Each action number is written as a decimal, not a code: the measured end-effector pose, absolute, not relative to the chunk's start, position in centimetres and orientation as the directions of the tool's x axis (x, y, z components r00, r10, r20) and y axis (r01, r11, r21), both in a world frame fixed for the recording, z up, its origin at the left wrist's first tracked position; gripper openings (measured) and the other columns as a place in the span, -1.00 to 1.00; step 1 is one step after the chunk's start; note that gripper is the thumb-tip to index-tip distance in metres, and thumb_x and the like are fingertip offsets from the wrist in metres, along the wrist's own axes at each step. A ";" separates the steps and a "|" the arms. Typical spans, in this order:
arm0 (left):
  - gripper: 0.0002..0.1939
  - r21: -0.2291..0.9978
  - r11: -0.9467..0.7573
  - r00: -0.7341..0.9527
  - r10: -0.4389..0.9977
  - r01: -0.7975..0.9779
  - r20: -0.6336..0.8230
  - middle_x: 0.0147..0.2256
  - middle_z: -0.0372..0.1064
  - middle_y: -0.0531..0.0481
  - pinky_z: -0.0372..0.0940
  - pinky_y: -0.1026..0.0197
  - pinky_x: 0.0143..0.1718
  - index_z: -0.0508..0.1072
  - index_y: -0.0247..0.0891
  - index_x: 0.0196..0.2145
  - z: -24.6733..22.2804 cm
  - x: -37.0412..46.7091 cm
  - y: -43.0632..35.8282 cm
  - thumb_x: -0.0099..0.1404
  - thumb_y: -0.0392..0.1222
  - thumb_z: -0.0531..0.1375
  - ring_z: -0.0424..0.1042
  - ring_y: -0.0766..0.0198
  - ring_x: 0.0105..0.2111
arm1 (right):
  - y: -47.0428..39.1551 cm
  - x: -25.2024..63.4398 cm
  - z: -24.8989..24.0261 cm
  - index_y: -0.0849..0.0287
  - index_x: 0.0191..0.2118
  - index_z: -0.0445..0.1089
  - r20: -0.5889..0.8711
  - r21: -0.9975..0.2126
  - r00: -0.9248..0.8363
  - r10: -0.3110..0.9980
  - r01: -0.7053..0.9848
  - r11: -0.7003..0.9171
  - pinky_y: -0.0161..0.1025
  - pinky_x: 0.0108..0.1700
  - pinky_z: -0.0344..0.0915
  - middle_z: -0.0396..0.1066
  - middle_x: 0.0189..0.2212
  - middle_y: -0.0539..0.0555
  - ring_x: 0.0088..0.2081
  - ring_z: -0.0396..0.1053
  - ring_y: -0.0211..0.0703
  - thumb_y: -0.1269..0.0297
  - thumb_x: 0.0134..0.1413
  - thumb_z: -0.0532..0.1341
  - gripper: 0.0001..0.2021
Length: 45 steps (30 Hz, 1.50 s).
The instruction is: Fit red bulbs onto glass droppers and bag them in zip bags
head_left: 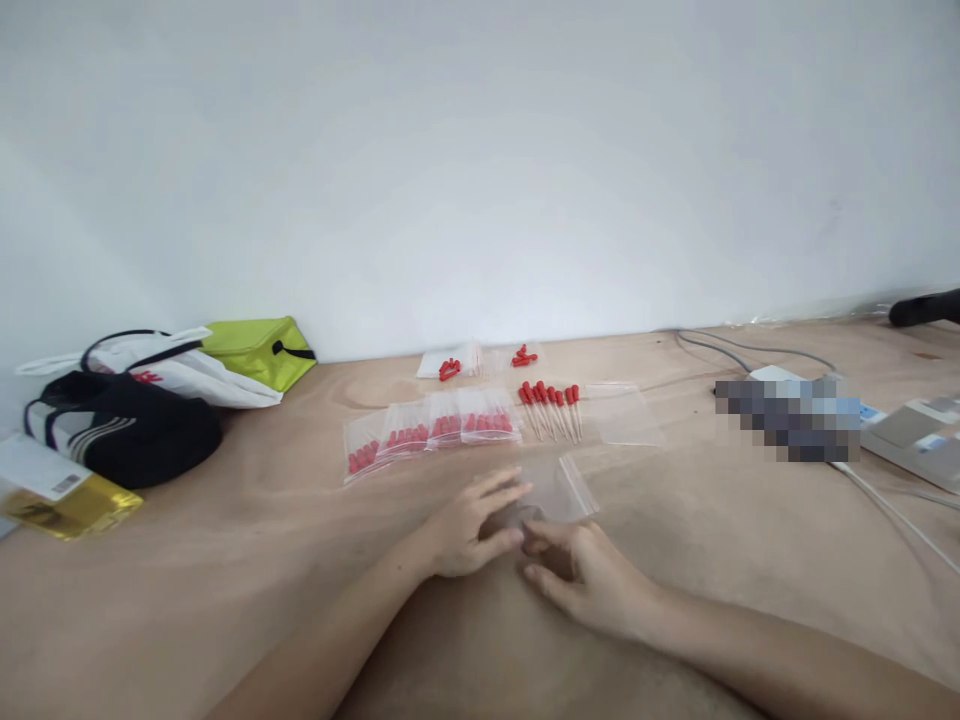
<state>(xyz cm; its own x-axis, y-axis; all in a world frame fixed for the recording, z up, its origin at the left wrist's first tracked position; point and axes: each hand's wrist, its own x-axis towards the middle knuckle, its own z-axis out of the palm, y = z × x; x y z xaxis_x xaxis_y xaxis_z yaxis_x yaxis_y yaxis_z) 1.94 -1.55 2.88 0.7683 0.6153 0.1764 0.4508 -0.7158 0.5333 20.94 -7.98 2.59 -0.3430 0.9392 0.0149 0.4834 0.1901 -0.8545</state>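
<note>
A clear zip bag [559, 487] lies on the table in front of me. My left hand [480, 525] rests at its left side with fingers spread. At the bag's near edge is my right hand [589, 570], its thumb and forefinger apart; nothing shows between them. Beyond the hands, several clear bags holding red pieces [407, 438] overlap in a row. Several red-tipped sticks [551, 397] fan out to the right of that row, and a flat clear bag [622, 413] lies beside them.
Near the wall are loose red pieces [449, 370] on bags. At the left sit a black bag [161, 435], a lime-green bag [259, 350] and a yellow packet [82, 505]. Cables [900, 525] and a blurred dark object [787, 420] lie at the right.
</note>
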 end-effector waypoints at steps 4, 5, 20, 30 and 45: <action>-0.44 0.410 -0.774 0.848 0.530 0.482 0.006 0.17 -0.05 -0.06 -0.19 -0.11 0.15 0.11 -0.10 0.12 2.7 1.7 -1.7 0.18 0.03 0.10 -0.09 0.06 0.17 | -4.8 23.2 3.5 0.19 -0.17 0.38 0.052 -0.792 -0.216 0.975 0.585 0.172 -0.31 -0.51 0.15 0.36 -0.63 -0.01 -0.60 0.27 -0.23 0.15 -0.09 0.11 -0.66; -0.46 0.392 -0.778 0.848 0.530 0.491 -0.010 0.17 -0.05 -0.05 -0.22 -0.11 0.15 0.12 -0.10 0.11 2.7 1.8 -1.6 0.20 0.03 0.07 -0.10 0.08 0.17 | -3.3 24.1 3.5 0.21 -0.18 0.37 0.132 -0.777 -0.113 0.985 0.606 0.174 -0.31 -0.50 0.15 0.37 -0.58 0.02 -0.59 0.26 -0.25 0.15 -0.08 0.10 -0.65; -0.55 0.345 -0.742 0.784 0.620 0.575 0.029 0.15 0.00 -0.05 -0.13 -0.09 0.14 0.18 -0.11 0.08 1.7 1.6 -1.3 0.25 -0.01 0.02 -0.05 0.13 0.16 | 10.7 27.7 -0.3 0.32 -0.33 0.38 0.085 -0.629 0.380 0.921 0.738 -0.246 -0.30 -0.39 0.18 0.42 -0.42 0.27 -0.32 0.37 -0.03 0.23 -0.17 0.18 -0.73; -0.58 0.360 -0.730 0.770 0.637 0.580 0.051 0.14 0.04 -0.07 -0.12 -0.08 0.14 0.21 -0.12 0.06 1.9 1.8 -1.4 0.27 -0.02 0.00 -0.02 0.14 0.15 | 9.7 28.4 1.5 0.34 -0.12 0.24 0.131 -0.710 0.383 0.914 0.680 -0.183 -0.33 -0.44 0.19 0.36 -0.47 0.15 -0.40 0.34 -0.15 0.36 -0.12 0.11 -0.64; -0.58 0.364 -0.720 0.753 0.654 0.591 0.071 0.14 0.02 -0.06 -0.11 -0.05 0.14 0.21 -0.14 0.06 1.5 1.9 -1.2 0.26 -0.04 0.01 -0.04 0.14 0.16 | 0.0 26.5 -1.2 0.10 0.03 -0.09 0.178 -0.984 0.357 0.917 0.058 0.169 -0.40 -0.73 0.12 0.10 -0.59 -0.20 -0.73 0.12 -0.41 0.02 -0.12 0.14 -0.40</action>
